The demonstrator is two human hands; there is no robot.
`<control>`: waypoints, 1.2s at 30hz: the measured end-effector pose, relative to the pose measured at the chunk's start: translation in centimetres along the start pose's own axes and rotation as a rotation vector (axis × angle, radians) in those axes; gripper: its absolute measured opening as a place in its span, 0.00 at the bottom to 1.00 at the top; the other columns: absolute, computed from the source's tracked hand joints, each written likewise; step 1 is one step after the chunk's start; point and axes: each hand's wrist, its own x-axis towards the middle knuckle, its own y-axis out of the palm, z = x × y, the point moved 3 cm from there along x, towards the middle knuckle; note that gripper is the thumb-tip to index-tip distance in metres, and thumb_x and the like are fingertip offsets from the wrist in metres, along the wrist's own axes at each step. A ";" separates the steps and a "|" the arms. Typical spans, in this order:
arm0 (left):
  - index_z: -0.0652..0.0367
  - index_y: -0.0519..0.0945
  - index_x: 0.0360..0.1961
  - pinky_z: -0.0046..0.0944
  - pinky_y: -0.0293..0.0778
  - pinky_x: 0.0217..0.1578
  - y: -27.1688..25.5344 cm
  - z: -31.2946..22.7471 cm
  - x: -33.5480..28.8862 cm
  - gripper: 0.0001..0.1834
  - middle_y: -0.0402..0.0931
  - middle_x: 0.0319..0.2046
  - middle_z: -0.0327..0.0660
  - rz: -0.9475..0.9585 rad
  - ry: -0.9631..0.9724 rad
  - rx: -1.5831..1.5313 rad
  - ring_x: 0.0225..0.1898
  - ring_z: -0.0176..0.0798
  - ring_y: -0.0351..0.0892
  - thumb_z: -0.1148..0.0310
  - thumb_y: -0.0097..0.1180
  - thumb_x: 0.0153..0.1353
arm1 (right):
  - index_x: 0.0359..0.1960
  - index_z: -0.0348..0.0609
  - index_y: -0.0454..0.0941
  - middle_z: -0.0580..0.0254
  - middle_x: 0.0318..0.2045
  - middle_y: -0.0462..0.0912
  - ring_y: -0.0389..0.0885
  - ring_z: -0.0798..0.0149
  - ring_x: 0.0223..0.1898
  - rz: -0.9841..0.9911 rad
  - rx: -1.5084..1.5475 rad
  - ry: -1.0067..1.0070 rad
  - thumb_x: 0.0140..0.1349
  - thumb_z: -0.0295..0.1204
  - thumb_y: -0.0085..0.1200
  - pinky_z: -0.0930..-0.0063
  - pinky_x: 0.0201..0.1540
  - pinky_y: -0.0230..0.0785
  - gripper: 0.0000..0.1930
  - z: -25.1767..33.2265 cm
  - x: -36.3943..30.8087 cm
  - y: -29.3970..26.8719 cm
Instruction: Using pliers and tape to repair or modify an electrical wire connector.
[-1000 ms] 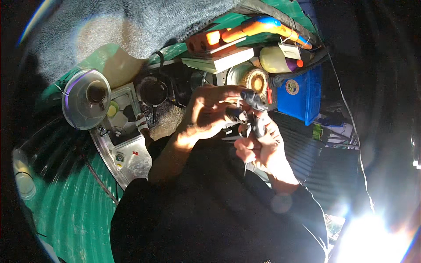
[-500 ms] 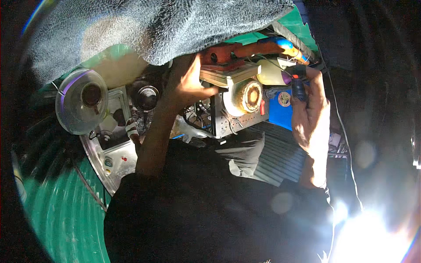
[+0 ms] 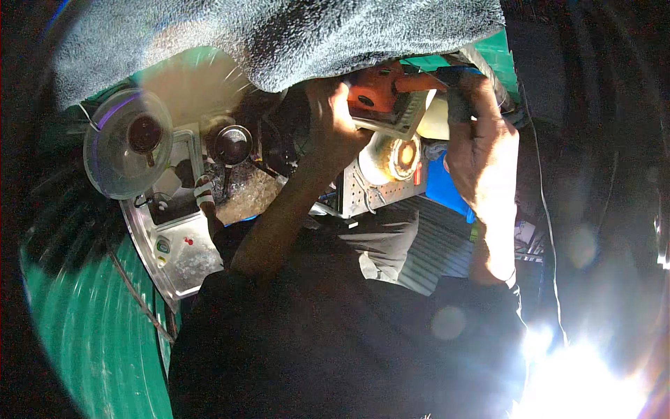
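Right hand (image 3: 483, 150) gripping dark object (image 3: 458, 98) — sticker (image 3: 162, 246) illegible

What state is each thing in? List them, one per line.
Left hand: raised at the orange block, grip unclear
Right hand: closed on a dark object, blurred
Orange block: partly hidden
Gray towel: draped, hanging
Clear plastic tub: see-through
Dark pan: handle toward the person, contents unclear
Blue bin: partly behind the right hand
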 end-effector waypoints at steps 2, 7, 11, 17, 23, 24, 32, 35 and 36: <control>0.73 0.60 0.50 0.59 0.57 0.52 -0.9 0.4 -0.3 0.42 0.59 0.47 0.63 -0.015 0.018 0.029 0.52 0.65 0.57 0.60 0.68 0.39 | 0.47 0.43 0.68 0.50 0.28 0.80 0.82 0.59 0.26 -0.055 -0.051 -0.189 0.60 0.22 0.44 0.71 0.26 0.71 0.13 1.2 0.3 1.0; 0.73 0.58 0.51 0.59 0.57 0.51 -0.2 -0.3 -0.2 0.43 0.58 0.46 0.63 -0.033 0.057 0.005 0.51 0.64 0.58 0.61 0.68 0.39 | 0.47 0.43 0.68 0.49 0.28 0.80 0.82 0.57 0.27 -0.078 -0.077 -0.175 0.59 0.22 0.44 0.70 0.27 0.71 0.14 1.5 0.1 1.0; 0.72 0.56 0.51 0.59 0.57 0.50 0.5 -0.9 0.0 0.43 0.58 0.46 0.62 -0.045 0.099 -0.008 0.50 0.63 0.58 0.63 0.67 0.39 | 0.47 0.43 0.68 0.48 0.28 0.79 0.82 0.55 0.28 -0.113 -0.092 -0.162 0.59 0.22 0.45 0.69 0.27 0.72 0.14 1.3 -0.2 1.1; 0.71 0.55 0.52 0.57 0.57 0.49 0.4 0.7 -1.0 0.38 0.58 0.45 0.61 -0.134 0.204 0.032 0.47 0.60 0.60 0.72 0.62 0.40 | 0.48 0.43 0.67 0.46 0.28 0.79 0.82 0.53 0.29 -0.155 -0.055 -0.154 0.58 0.22 0.45 0.68 0.28 0.72 0.15 1.0 -0.7 2.8; 0.70 0.54 0.52 0.55 0.58 0.47 1.0 0.1 -0.9 0.40 0.58 0.44 0.60 -0.192 0.200 0.029 0.44 0.58 0.61 0.72 0.62 0.38 | 0.49 0.42 0.67 0.43 0.27 0.78 0.81 0.48 0.29 -0.110 -0.106 -0.075 0.55 0.22 0.45 0.67 0.29 0.72 0.17 -0.1 -1.3 3.0; 0.70 0.54 0.52 0.55 0.58 0.47 0.9 0.1 -1.0 0.40 0.58 0.44 0.60 -0.192 0.201 0.035 0.44 0.58 0.61 0.72 0.62 0.38 | 0.49 0.42 0.67 0.43 0.27 0.78 0.81 0.48 0.29 -0.110 -0.101 -0.076 0.55 0.22 0.45 0.67 0.29 0.72 0.17 -0.7 -1.4 3.5; 0.68 0.56 0.51 0.52 0.59 0.48 1.4 -0.4 -1.1 0.45 0.58 0.44 0.58 -0.198 0.110 -0.091 0.46 0.58 0.61 0.62 0.69 0.35 | 0.48 0.42 0.67 0.45 0.23 0.76 0.79 0.52 0.21 -0.117 -0.119 -0.132 0.52 0.18 0.44 0.71 0.25 0.70 0.19 -0.8 -2.0 2.5; 0.63 0.59 0.54 0.44 0.65 0.51 1.8 -0.4 -1.9 0.47 0.66 0.46 0.52 -0.380 -0.200 0.030 0.49 0.45 0.68 0.60 0.73 0.34 | 0.47 0.39 0.68 0.48 0.23 0.77 0.79 0.54 0.20 -0.010 -0.150 -0.117 0.55 0.20 0.43 0.73 0.24 0.69 0.16 0.6 -1.1 3.6; 0.63 0.59 0.54 0.44 0.65 0.51 1.2 -0.6 -1.6 0.47 0.66 0.46 0.52 -0.378 -0.195 0.030 0.49 0.45 0.68 0.60 0.73 0.34 | 0.47 0.39 0.68 0.48 0.23 0.77 0.79 0.54 0.20 -0.015 -0.149 -0.116 0.55 0.20 0.43 0.73 0.24 0.69 0.16 0.7 -1.2 3.2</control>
